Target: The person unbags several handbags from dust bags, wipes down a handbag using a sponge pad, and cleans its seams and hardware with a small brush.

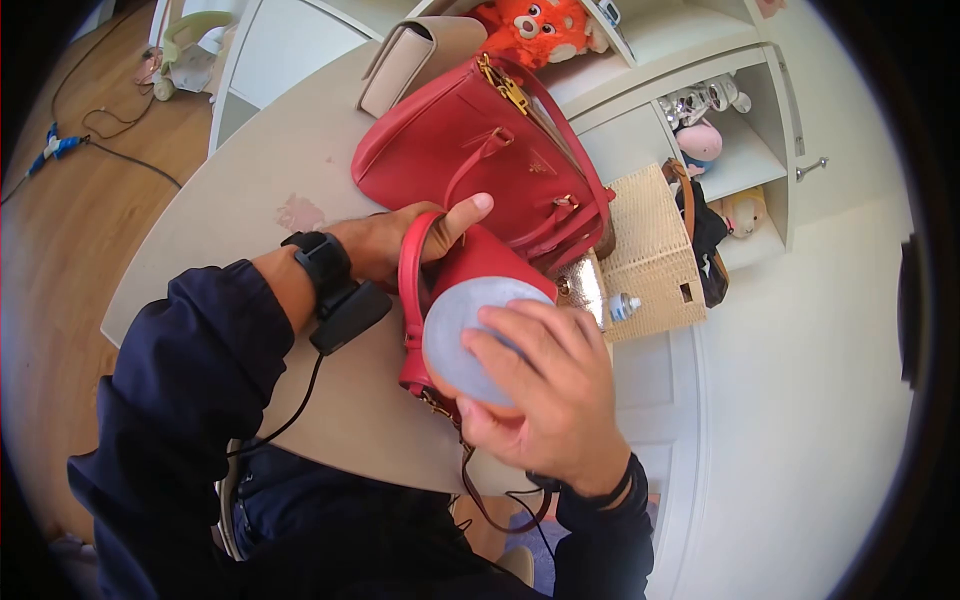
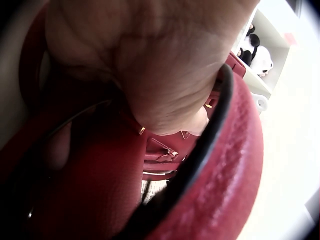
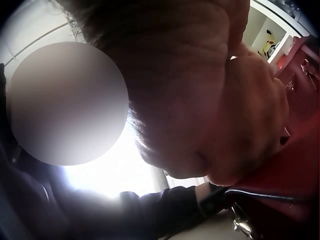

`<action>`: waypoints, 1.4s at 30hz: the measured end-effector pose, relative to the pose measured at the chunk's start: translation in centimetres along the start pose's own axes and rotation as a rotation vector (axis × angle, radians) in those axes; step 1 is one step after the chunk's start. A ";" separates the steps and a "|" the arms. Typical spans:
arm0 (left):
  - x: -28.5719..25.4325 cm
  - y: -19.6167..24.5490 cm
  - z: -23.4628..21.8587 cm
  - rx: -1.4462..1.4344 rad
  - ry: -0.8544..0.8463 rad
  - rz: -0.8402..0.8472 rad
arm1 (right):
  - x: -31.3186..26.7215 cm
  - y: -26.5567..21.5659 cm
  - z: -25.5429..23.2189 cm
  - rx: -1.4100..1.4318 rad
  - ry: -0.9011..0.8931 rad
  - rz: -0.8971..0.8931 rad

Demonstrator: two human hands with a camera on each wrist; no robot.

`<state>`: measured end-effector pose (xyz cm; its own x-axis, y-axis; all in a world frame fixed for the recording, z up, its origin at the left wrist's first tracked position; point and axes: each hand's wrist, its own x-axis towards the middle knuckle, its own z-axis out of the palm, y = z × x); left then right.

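Beside the large red leather handbag (image 1: 455, 130), its gold lettering unreadable, the right hand (image 1: 550, 385) grips a round grey pad (image 1: 460, 330) over a smaller red leather bag (image 1: 490, 262); the left hand (image 1: 395, 240) extends its thumb, finger grip unclear. Only left-wrist: black-and-white plush (image 2: 261, 61).

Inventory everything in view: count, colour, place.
Front bag: 1, red, between hands
Rear bag: 1, red, on table
Round pad: 1, grey, under right fingers
Flap case: 1, beige, table's far side
Table: 1, beige, below bags
Woven box: 1, straw, beside rear bag
Orange plush: 1, on shelving
Shelving: white, beyond table; unit count unclear
Cables: several, dark, floor
Sleeves: 2, dark, arms
Left hand: 1, bare, gripping front bag
Right hand: 1, bare, holding pad
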<state>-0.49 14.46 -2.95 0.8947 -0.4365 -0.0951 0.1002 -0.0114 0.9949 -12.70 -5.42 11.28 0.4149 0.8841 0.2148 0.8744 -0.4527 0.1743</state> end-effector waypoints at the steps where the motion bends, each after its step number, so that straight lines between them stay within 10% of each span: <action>1: 0.1 0.0 0.0 -0.023 -0.004 0.018 | 0.1 0.8 0.3 -0.003 0.001 0.002; 25: -0.4 0.2 0.1 -0.025 -0.022 0.053 | 1.6 7.1 3.1 0.038 0.061 0.118; 36: -1.2 0.9 0.2 0.008 -0.013 -0.021 | -3.9 0.4 -2.8 0.407 -0.177 0.165; 42: -1.6 1.1 0.3 -0.030 -0.050 0.000 | -5.9 6.3 0.6 0.200 -0.024 0.308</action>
<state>-1.92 14.84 -1.74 0.8719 -0.4808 -0.0928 0.1139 0.0149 0.9934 -9.48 -13.47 10.58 0.6700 0.7136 0.2047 0.7386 -0.6686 -0.0868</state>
